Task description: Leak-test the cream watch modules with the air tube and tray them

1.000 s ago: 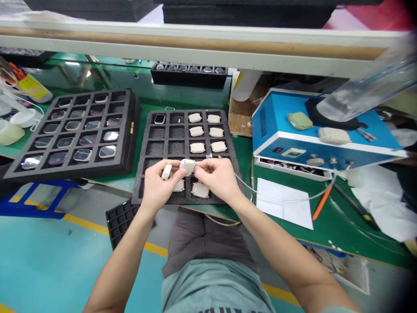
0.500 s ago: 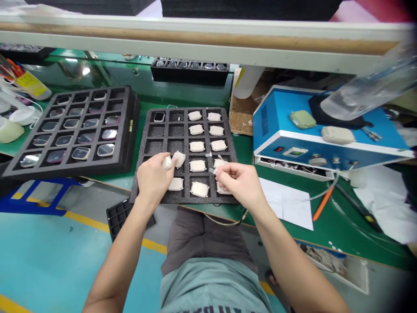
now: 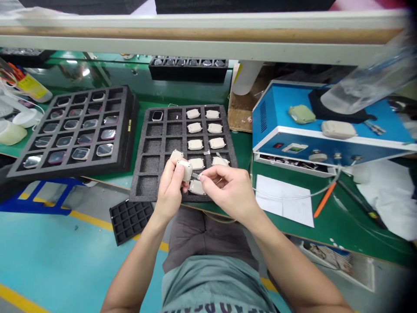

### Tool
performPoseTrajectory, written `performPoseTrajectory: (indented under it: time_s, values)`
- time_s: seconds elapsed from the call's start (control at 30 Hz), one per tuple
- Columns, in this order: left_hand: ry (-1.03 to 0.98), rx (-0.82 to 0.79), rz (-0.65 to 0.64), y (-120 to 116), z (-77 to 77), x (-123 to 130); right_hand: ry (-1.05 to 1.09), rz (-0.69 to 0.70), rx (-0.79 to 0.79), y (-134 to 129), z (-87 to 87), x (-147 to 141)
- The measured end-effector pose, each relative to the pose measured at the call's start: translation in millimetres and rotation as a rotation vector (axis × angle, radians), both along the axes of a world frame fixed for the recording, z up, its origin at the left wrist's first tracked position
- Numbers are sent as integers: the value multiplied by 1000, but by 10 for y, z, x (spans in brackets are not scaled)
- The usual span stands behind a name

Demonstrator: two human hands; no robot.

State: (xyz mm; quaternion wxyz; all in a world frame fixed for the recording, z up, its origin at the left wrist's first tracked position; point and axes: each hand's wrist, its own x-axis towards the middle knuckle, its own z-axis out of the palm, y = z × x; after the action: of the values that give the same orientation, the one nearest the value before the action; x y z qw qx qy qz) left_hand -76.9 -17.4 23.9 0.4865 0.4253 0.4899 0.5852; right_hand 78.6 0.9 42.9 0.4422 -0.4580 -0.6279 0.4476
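My left hand is shut on a small off-white rounded-square watch case, held on edge above a dark grey foam tray. My right hand pinches a small metal strip between thumb and forefinger, its tip close to the case. Several similar cases sit in the tray's pockets, and one lies just under my fingers. Another case sits partly hidden behind my left thumb. A black-faced watch piece occupies the tray's far left corner pocket.
A black foam tray of glass-faced watch pieces lies to the left on the green mat. A blue machine with two cases on top stands to the right. Beyond it lie white paper and an orange-handled tool.
My hands have come back together over the tray. The case has turned on edge in my left hand, and my right hand has brought the metal strip up to it.
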Motion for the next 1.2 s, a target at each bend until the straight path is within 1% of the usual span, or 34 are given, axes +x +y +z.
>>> performPoseTrajectory:
  time_s: [0.1, 0.2, 0.3, 0.47, 0.7, 0.83, 1.0, 1.2]
  values:
    - [38, 17, -14, -32, 37, 6, -23, -3, 11, 12, -26, 20]
    - [121, 31, 4, -52, 64, 21, -54, 4, 26, 13, -38, 35]
    - [173, 36, 18, -57, 62, 38, -82, 2, 42, 10, -42, 51]
    - [193, 29, 27, -50, 39, 54, -92, -7, 39, 4, -48, 74]
    - [228, 6, 15, -64, 12, 69, -66, 11, -32, 25, -69, 77]
    - [258, 33, 24, -77, -23, 74, -23, 24, -66, 38, -96, 64]
    - [205, 5, 6, -61, -20, 70, -3, 66, -118, 57, -120, 81]
    - [185, 0, -28, -23, -58, 49, -40, 64, -104, 71, -121, 101]
